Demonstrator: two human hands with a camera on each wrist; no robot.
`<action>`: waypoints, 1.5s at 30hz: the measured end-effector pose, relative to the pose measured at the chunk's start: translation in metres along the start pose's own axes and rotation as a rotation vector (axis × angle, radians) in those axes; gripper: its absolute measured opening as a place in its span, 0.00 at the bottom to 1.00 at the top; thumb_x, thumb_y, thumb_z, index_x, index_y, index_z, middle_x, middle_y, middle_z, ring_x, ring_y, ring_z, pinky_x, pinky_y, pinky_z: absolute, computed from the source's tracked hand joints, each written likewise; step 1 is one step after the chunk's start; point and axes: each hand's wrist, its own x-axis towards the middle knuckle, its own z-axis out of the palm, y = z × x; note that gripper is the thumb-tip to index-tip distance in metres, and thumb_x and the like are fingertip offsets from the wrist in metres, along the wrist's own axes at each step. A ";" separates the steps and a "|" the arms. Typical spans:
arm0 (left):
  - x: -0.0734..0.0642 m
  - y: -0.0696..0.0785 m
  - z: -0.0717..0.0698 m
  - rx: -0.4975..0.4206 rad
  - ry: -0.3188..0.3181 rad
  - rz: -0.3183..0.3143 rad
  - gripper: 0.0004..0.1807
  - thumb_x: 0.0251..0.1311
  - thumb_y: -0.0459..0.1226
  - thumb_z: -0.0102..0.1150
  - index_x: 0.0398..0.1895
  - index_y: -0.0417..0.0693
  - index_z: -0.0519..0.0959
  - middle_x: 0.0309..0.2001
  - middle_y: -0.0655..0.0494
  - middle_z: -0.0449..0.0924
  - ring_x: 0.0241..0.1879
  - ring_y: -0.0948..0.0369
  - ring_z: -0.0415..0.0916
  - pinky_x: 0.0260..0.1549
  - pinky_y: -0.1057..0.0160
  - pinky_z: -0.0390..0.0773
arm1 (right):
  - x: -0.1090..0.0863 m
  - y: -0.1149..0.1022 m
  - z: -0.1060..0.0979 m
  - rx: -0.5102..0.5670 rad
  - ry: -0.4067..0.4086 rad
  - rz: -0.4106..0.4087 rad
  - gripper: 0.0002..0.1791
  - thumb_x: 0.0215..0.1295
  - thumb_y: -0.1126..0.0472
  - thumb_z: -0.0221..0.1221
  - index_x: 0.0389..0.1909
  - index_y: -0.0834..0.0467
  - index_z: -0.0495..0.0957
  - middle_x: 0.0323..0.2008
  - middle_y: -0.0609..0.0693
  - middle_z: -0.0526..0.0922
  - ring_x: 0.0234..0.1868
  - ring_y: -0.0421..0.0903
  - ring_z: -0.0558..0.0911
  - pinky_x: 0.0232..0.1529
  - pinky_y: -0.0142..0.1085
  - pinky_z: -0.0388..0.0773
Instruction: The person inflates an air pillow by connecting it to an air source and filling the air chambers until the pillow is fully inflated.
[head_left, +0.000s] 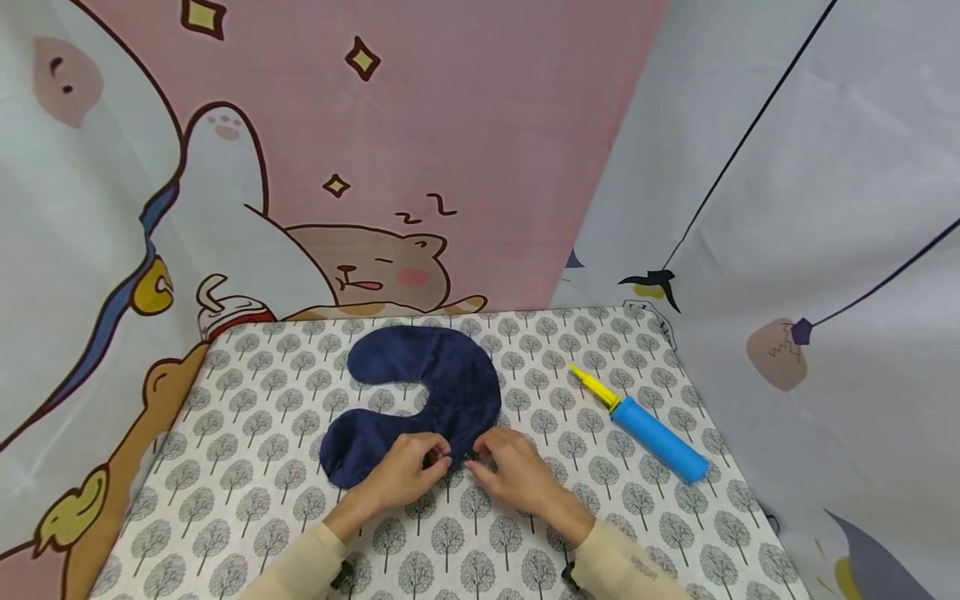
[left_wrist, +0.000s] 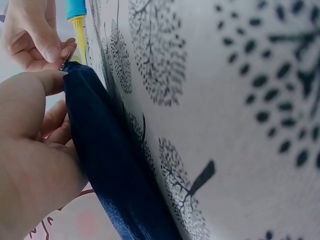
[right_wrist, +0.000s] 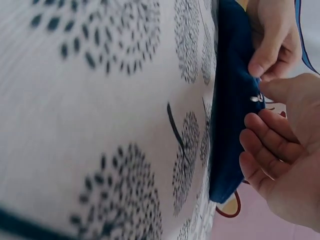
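Navy-blue cloth made the whole cover of the U-shaped neck pillow (head_left: 462, 387), which lay on the counter (head_left: 450, 579) before the person. Its opening looked to the person's left, both arms pointed the same way, and the closed curve was turned to the right. The middle line of the U ran from left to right across the counter; the length and the breadth seemed to me so near that I could not tell which axis was the longer. The nearer arm reached a little farther left than the other one. At the near part of the curve, the left hand (head_left: 408, 468) pinched the pillow's edge between thumb and fingers. Just beside it was the right hand (head_left: 519, 472), its thumb and bent fingers around a small pale zip pull (right_wrist: 256, 99); whether they gripped it, I could not tell. To the right of the pillow, well apart, a blue and yellow pump (head_left: 656, 437) lay slanting, with its yellow end pointing away and to the left. Behind the counter hung a printed cloth (head_left: 480, 125).
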 end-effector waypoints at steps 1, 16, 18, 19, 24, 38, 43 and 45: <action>0.000 0.000 -0.001 -0.004 -0.002 -0.007 0.02 0.75 0.31 0.70 0.45 0.43 0.89 0.35 0.58 0.88 0.33 0.74 0.79 0.35 0.70 0.82 | 0.001 -0.001 0.002 -0.022 0.015 -0.008 0.11 0.68 0.56 0.80 0.40 0.55 0.88 0.35 0.45 0.87 0.36 0.39 0.84 0.40 0.31 0.83; 0.001 -0.002 0.000 0.000 0.014 -0.013 0.02 0.74 0.33 0.70 0.43 0.46 0.89 0.35 0.60 0.89 0.33 0.75 0.79 0.36 0.71 0.82 | 0.005 -0.008 0.008 -0.200 0.080 -0.056 0.11 0.63 0.60 0.80 0.32 0.51 0.85 0.28 0.42 0.83 0.31 0.40 0.82 0.33 0.34 0.80; 0.001 -0.002 0.000 0.001 0.017 -0.014 0.02 0.74 0.32 0.70 0.42 0.47 0.89 0.34 0.61 0.88 0.33 0.75 0.79 0.36 0.71 0.82 | 0.005 -0.008 0.009 -0.205 0.085 -0.063 0.11 0.63 0.61 0.79 0.31 0.52 0.84 0.27 0.42 0.82 0.30 0.40 0.80 0.32 0.33 0.79; 0.001 -0.002 0.000 0.000 0.018 -0.014 0.02 0.74 0.32 0.69 0.42 0.48 0.89 0.34 0.61 0.88 0.33 0.75 0.78 0.35 0.71 0.82 | 0.005 -0.008 0.009 -0.205 0.087 -0.066 0.11 0.63 0.62 0.79 0.31 0.52 0.84 0.27 0.42 0.82 0.30 0.39 0.80 0.31 0.32 0.79; 0.001 -0.001 -0.001 0.002 0.021 -0.016 0.04 0.73 0.32 0.69 0.41 0.50 0.89 0.34 0.61 0.88 0.33 0.75 0.78 0.35 0.71 0.82 | 0.004 -0.007 0.010 -0.191 0.098 -0.070 0.11 0.62 0.63 0.79 0.31 0.53 0.84 0.27 0.43 0.83 0.29 0.38 0.81 0.31 0.30 0.78; -0.001 -0.002 0.000 -0.008 0.021 -0.003 0.04 0.74 0.32 0.70 0.41 0.50 0.88 0.34 0.61 0.87 0.32 0.75 0.77 0.34 0.71 0.80 | 0.003 -0.004 0.009 -0.069 0.114 -0.090 0.08 0.60 0.70 0.78 0.34 0.56 0.89 0.30 0.46 0.89 0.30 0.38 0.85 0.33 0.24 0.81; -0.002 -0.002 0.001 -0.017 0.012 -0.007 0.04 0.74 0.32 0.70 0.42 0.50 0.88 0.34 0.61 0.87 0.32 0.76 0.77 0.34 0.71 0.81 | 0.002 -0.003 0.010 -0.056 0.078 -0.041 0.08 0.61 0.69 0.77 0.33 0.56 0.87 0.29 0.45 0.87 0.29 0.35 0.82 0.32 0.20 0.78; -0.002 -0.002 0.000 -0.017 -0.001 -0.021 0.02 0.74 0.32 0.70 0.43 0.49 0.89 0.35 0.61 0.88 0.33 0.76 0.77 0.35 0.71 0.81 | 0.001 -0.004 0.010 -0.062 0.070 -0.026 0.09 0.61 0.68 0.77 0.32 0.55 0.85 0.28 0.44 0.85 0.28 0.33 0.79 0.30 0.19 0.75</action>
